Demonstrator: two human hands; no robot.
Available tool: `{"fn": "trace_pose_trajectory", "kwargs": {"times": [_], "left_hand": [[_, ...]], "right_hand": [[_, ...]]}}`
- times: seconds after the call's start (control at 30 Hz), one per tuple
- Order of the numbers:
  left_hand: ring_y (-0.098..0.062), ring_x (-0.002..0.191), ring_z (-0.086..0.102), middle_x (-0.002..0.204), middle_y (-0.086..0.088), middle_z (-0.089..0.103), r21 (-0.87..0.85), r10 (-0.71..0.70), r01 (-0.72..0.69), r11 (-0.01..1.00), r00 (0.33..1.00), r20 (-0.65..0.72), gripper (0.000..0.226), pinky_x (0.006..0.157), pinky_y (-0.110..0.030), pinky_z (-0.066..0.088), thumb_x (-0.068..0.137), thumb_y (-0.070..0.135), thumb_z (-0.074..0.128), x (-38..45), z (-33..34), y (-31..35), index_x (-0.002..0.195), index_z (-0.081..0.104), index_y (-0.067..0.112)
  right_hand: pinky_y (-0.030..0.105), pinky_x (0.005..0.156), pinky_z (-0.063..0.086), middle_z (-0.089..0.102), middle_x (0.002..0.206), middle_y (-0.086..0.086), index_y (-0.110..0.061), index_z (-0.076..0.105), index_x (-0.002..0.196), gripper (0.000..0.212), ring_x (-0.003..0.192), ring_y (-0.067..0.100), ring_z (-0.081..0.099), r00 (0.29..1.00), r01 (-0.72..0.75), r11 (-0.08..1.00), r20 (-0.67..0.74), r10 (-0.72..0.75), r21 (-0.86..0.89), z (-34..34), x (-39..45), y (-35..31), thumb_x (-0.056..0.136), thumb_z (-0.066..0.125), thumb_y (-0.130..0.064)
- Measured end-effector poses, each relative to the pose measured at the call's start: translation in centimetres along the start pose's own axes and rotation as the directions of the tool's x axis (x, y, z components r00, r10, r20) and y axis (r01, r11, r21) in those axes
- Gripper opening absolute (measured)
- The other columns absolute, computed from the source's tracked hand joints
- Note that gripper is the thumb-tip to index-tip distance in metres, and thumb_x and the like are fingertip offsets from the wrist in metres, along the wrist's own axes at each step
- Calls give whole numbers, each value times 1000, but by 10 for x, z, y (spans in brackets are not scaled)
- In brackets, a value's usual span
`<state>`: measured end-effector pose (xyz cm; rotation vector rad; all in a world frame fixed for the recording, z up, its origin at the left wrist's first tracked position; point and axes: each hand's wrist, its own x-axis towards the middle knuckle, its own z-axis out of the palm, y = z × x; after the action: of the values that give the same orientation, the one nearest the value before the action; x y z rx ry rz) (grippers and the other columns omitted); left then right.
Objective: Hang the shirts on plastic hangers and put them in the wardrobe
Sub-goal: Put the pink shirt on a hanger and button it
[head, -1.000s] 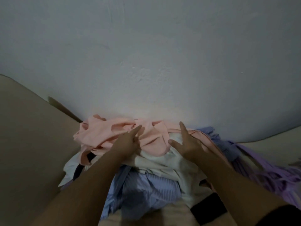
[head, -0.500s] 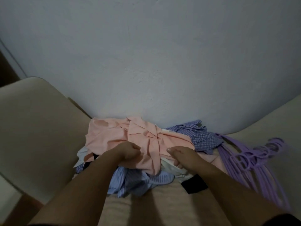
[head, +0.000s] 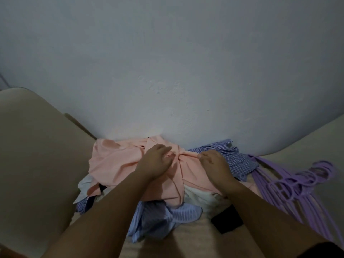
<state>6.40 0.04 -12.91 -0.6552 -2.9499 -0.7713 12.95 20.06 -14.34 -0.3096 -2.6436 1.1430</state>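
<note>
From the head view, a pink shirt (head: 119, 161) tops a pile of shirts (head: 163, 216) on a beige bed (head: 37, 155) against the wall (head: 167, 62). The left hand (head: 154, 161) and right hand (head: 214, 162) both pinch its bunched cloth with curled fingers. Purple hangers (head: 290, 185) lie just right of the pile.

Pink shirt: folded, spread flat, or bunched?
Bunched. The pink shirt lies creased atop the pile, both hands gathering its fabric.
</note>
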Motion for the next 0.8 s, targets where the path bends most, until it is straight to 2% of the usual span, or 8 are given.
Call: {"fn": "trace_pose_trajectory", "kwargs": {"times": [0.13,0.2,0.27,0.37,0.47,0.57,0.67,0.8], "left_hand": [[-22,143,22,159,-4,19,41,106,-109,993,993,52,52,114,-38,27,88,45,60,25,22,13,137,49,36],[-25,146,13,161,-5,4,135,108,-130,982,982,157,49,116,-41,24,87,40,62,35,32,13,135,50,39],[-21,147,13,161,-7,-2,159,97,-133,978,972,212,46,114,-33,27,88,26,58,41,38,1,133,54,35],[-23,146,21,155,-14,28,156,70,-108,982,971,227,38,109,-23,27,89,15,54,39,30,-24,126,61,19],[-27,127,47,142,-13,46,174,-54,33,984,991,119,31,95,-24,36,91,15,54,30,6,-39,120,62,11],[-31,112,56,121,-12,57,103,-99,89,991,990,100,29,83,-29,45,80,13,68,19,-15,-31,108,65,6],[-23,133,42,148,-6,42,0,-58,59,998,995,77,45,102,-27,36,90,21,60,4,-32,-6,134,53,16],[-18,138,33,155,-1,31,-33,95,-93,995,991,99,66,103,-22,28,86,26,68,-13,-51,38,145,39,22]], "right_hand": [[48,106,33,48,137,8,-28,55,129,38,129,28,38,986,-160,974,29,167,-162,4,22,30,95,44,-43],[40,109,33,52,136,7,-24,57,128,35,127,27,43,970,-207,972,105,218,-107,5,25,38,96,48,-33],[27,106,32,58,131,6,-12,61,124,31,125,22,49,955,-262,965,149,256,22,5,24,40,95,52,-17],[17,92,41,65,118,7,-5,65,117,27,116,24,57,951,-308,933,92,296,188,0,22,38,92,54,-4],[8,68,44,66,100,3,-5,68,112,25,91,15,60,953,-294,892,41,299,344,-9,19,26,91,55,-1],[19,72,46,69,88,1,-15,75,96,23,79,13,59,942,-304,784,45,333,541,-19,12,7,87,58,-2],[29,84,49,72,85,4,-21,77,74,31,87,21,63,952,-268,693,75,296,669,-30,2,-21,84,58,0],[19,59,52,66,77,9,-8,68,82,28,66,15,62,975,-198,431,133,177,880,-59,-20,-76,84,47,10]]}}
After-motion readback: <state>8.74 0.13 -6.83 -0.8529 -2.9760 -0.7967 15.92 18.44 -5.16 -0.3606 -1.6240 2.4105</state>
